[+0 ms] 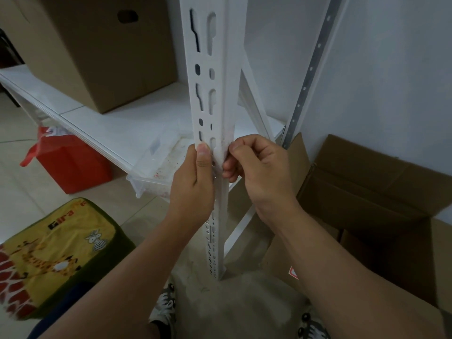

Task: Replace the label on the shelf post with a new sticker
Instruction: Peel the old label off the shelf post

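— Between the two hands, what stands there?

— The white slotted shelf post (212, 99), upright. The left hand (193, 182) grasps its left flange, thumb flat along the slotted face. The right hand (259, 172) has its fingers curled against the post's right edge, thumb tip on the corner.

— And the label?

— A pale, scuffed patch (226, 140) sits on the post just above the right thumb; it may be label residue, but the view is too soft to say. Whether the right fingers pinch a sticker I cannot tell.

— What's left of the left hand?

— A clear plastic bin (156, 167) under the white shelf board (97, 123), a red bag (68, 162) further out, a yellow giraffe cushion (56, 253) below. A closed cardboard box (97, 50) rests on the shelf above.

— Right of the right hand?

— An open cardboard box (367, 192) on the floor.
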A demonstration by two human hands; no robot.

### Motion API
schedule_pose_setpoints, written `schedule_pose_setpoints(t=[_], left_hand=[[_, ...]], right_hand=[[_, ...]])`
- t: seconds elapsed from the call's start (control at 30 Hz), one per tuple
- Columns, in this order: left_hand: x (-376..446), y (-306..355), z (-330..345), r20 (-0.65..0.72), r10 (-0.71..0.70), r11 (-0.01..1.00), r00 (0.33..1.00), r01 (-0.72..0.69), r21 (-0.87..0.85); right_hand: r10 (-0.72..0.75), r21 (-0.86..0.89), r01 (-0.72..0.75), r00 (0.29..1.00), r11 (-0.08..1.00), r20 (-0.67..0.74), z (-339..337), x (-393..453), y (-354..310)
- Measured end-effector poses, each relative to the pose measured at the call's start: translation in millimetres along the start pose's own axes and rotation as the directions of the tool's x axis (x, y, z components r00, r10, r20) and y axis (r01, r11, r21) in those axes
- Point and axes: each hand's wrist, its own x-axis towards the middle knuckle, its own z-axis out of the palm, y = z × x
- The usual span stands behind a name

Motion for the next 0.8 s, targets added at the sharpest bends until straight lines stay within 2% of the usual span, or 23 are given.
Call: schedule_pose_setpoints(t=[0.13,0.3,0.43,0.6,0.8], left_hand=[[-0.1,-2.2,-0.1,-0.004,0.004,1.0,1.0,-0.004,0.016],[1.9,-6.5,-0.9,-0.008,-0.014,1.0,1.0,0.014,0.024],[1.7,-6.3,0.0,-0.017,-0.008,1.0,1.0,0.009,0.027],[0.6,-4.2,2.6,-0.039,-0.009,1.0,0.999,0.009,0.003],[-1.6,-0.8,2.4,-0.05,-0.022,1.0,0.999,0.022,0.004]], right_hand=[[0.015,0.028,-0.015,1.0,0.999,-0.006,0.7,-1.1,0.5],[0.087,0.183,-0.099,0.994,0.978,0.069,-6.3,-1.5,3.9],[0.055,0.11,-0.064,0.995,0.992,0.08,-7.3,-0.3,2.6],[0.047,0.05,-0.048,0.999,0.998,0.023,-2.4,-0.7,0.5],[0.096,0.135,-0.093,0.995,0.987,-0.014,2.3,-4.8,1.0]])
